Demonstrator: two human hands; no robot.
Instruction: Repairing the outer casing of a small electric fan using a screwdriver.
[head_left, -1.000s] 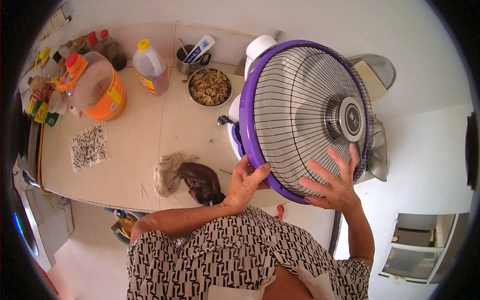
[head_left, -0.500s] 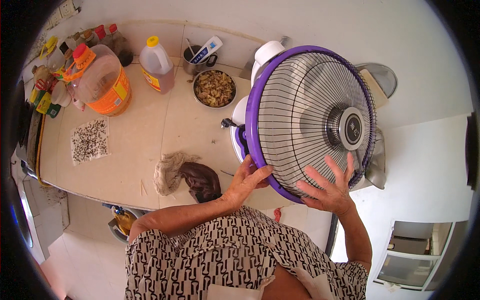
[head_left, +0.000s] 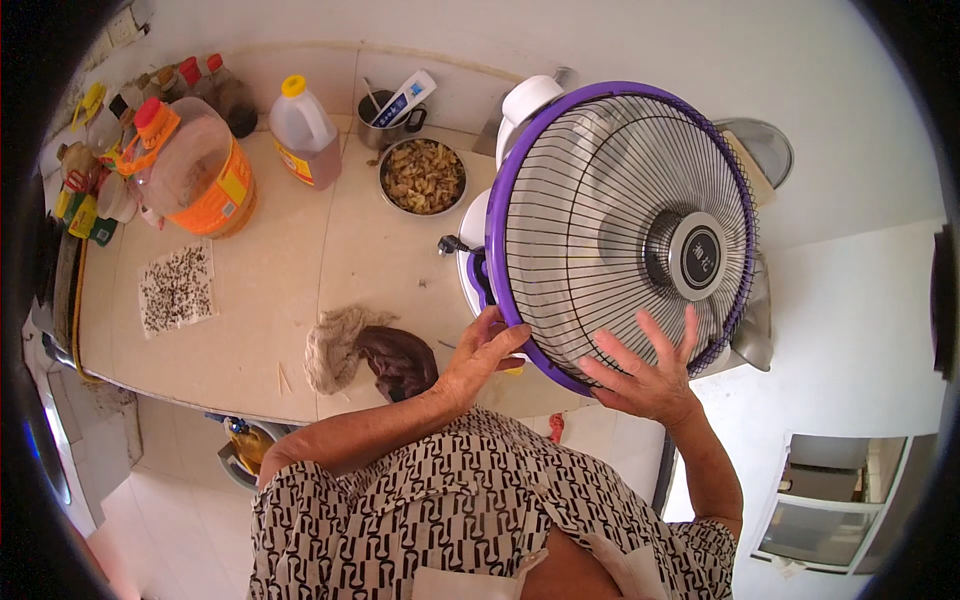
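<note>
Head view: left hand [head_left: 478,362] clamps the purple rim [head_left: 503,285] of the heater [head_left: 620,235]; right hand [head_left: 648,382] splays at its lower grille [head_left: 590,320]; heater extends up-frame from both.

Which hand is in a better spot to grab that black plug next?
Probably the left hand: it's nearer the plug and holds the fan's purple rim on that side. The right hand is farther off, fingers spread in front of the wire cage.
</note>
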